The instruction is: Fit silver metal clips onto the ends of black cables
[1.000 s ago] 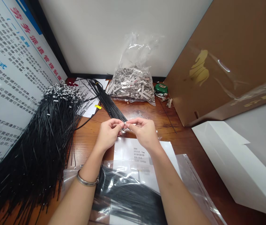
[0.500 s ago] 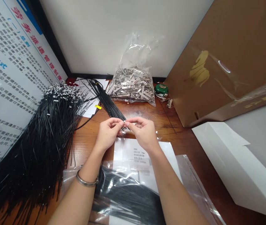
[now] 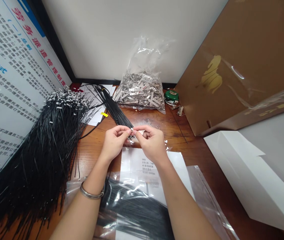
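Observation:
My left hand (image 3: 115, 141) and my right hand (image 3: 151, 141) meet over the table, thumbs and forefingers pinched together. A small white piece (image 3: 132, 129) shows between the fingertips, at the tip of what looks like a thin black wire; the fingers cover most of both. The left pinch seems to be on the wire, the right on the white piece. Just behind and under the fingertips lies a tied bundle of black wires (image 3: 117, 111), its metal-tipped ends toward me. Left of my hands is a big heap of black wires (image 3: 39, 150) with small white ends.
Under my forearms lies a clear plastic bag of black wires (image 3: 134, 203) with a printed sheet (image 3: 134, 160). At the back stand a bag of metal strips (image 3: 142, 90) and a green tape measure (image 3: 171, 96). A brown box (image 3: 242, 60) and white box (image 3: 252, 173) stand right.
My hands stay pinched together in nearly the same place. My right fingers have shifted slightly, and the white piece between the fingertips shows a little more clearly.

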### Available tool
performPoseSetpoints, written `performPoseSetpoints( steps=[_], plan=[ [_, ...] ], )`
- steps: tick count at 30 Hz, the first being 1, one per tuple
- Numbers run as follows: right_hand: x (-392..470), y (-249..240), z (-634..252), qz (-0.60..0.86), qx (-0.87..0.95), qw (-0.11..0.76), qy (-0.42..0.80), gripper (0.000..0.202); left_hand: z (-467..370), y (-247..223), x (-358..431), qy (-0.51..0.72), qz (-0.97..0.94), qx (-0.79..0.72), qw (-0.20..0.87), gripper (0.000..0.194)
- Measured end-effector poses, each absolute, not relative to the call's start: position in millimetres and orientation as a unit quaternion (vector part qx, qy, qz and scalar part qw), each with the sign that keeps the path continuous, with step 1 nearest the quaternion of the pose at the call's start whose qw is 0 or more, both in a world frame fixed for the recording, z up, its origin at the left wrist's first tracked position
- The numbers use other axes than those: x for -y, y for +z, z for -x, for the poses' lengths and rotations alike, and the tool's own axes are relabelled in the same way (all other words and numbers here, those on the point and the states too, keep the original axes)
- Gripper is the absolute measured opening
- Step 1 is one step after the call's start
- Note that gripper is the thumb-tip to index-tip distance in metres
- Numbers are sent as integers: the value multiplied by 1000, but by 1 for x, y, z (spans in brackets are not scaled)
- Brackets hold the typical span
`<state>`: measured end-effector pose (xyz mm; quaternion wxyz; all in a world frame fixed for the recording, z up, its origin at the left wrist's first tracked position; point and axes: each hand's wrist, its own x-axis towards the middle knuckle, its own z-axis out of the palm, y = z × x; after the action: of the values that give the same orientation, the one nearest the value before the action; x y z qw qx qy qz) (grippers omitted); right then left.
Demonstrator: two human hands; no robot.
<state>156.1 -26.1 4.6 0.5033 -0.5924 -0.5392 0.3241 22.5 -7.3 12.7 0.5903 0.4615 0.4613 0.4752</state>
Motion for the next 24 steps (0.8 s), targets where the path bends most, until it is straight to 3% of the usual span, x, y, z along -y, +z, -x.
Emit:
performPoseSetpoints(
  steps=[12,24],
  plan=[
    [27,5,-155,583,624,481,201,15,-22,11,6,472,-458,-464,594,25],
    [27,3,-155,572,638,484,180,14,-22,8,6,477,-472,-471,572,20]
  ],
)
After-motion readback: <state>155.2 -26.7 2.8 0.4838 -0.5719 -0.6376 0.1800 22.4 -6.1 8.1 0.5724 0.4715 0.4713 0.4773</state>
